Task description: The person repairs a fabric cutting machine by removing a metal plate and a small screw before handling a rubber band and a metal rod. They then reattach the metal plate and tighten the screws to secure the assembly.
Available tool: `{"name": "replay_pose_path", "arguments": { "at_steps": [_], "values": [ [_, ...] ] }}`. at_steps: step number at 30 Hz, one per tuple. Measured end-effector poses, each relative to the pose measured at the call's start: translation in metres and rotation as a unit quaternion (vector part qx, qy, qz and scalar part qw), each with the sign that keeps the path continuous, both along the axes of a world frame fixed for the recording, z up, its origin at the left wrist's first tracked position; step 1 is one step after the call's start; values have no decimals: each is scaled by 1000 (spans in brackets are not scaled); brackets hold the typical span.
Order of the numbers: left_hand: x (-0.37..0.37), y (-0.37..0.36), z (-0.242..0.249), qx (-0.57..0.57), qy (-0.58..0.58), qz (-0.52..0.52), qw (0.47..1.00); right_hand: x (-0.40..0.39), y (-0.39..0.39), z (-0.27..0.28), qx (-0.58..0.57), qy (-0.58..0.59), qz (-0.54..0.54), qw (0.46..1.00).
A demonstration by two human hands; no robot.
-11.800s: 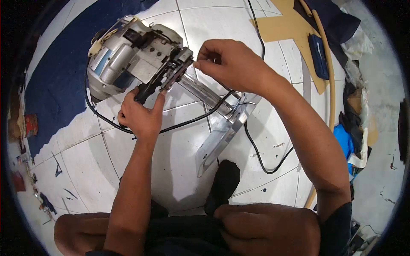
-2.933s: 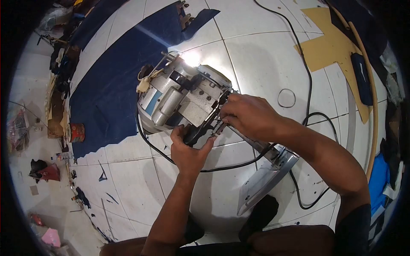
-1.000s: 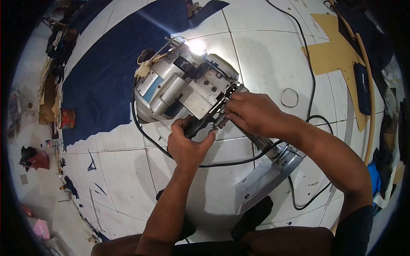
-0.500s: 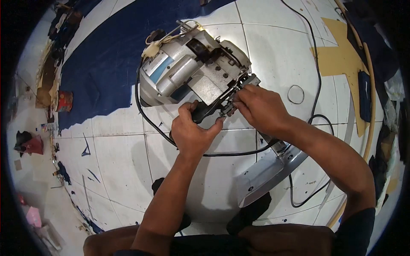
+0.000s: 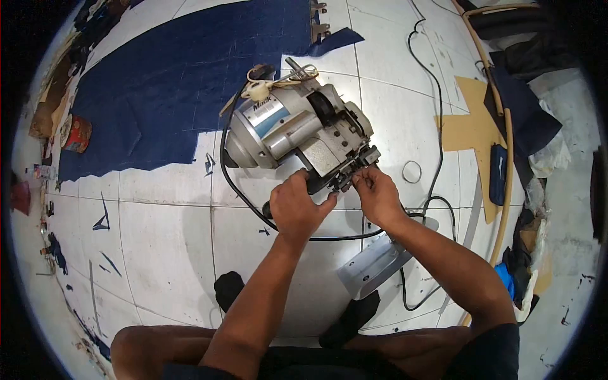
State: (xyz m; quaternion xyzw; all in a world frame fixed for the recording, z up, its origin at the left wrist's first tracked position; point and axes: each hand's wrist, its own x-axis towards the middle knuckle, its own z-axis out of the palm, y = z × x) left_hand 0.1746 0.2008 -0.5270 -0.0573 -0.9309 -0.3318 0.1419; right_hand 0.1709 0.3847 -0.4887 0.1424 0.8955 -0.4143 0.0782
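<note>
A silver cloth-cutting machine (image 5: 291, 126), marked "Mack" with a blue label, lies tipped over on the tiles. My left hand (image 5: 294, 206) wraps around a black handle (image 5: 315, 182) on its near side, thumb pointing to the mechanism. At the machine's lower right end is a dark metal mechanism (image 5: 345, 177) of small parts. My right hand (image 5: 379, 196) has its thumb and fingers pinched together at that mechanism's edge; what lies between the fingertips is too small to make out. A grey metal base plate (image 5: 373, 266) lies below my right forearm.
Dark blue fabric (image 5: 158, 95) spreads over the white tiled floor at upper left. A black cable (image 5: 342, 239) loops in front of the machine. A thin ring (image 5: 411, 171) lies to the right, near tan cardboard (image 5: 472, 133). A red tin (image 5: 77, 134) stands at left.
The view has shifted, so the machine appears lower and slightly to the right. My right fingers have moved from over the mechanism to its near edge. My left hand remains on the handle.
</note>
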Motion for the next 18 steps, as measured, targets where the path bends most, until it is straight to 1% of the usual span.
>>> {"name": "replay_pose_path", "arguments": {
  "at_steps": [1, 4, 7, 8, 11, 15, 18],
  "values": [
    [0, 0, -1, 8, -1, 0, 1000, 1, -1, -1, -9, -7, -20, 1000],
    [-1, 0, 1, 22, -17, -7, 1000, 5, 0, -29, -41, 43, -54, 997],
    [-1, -1, 0, 39, -22, -7, 999, 9, -15, -24, -58, 71, -97, 991],
    [-1, -2, 0, 43, -23, -7, 999, 9, -26, -3, -63, 49, -121, 989],
    [-1, 0, -1, 33, -1, 3, 999, 15, -30, -4, -73, 12, -161, 984],
    [-1, -2, -1, 50, -19, -2, 999, 15, -39, -8, -133, 28, -218, 966],
    [-1, -1, 2, 53, -44, -1, 998, 13, -40, -6, -146, 7, -241, 959]
  ]
}}
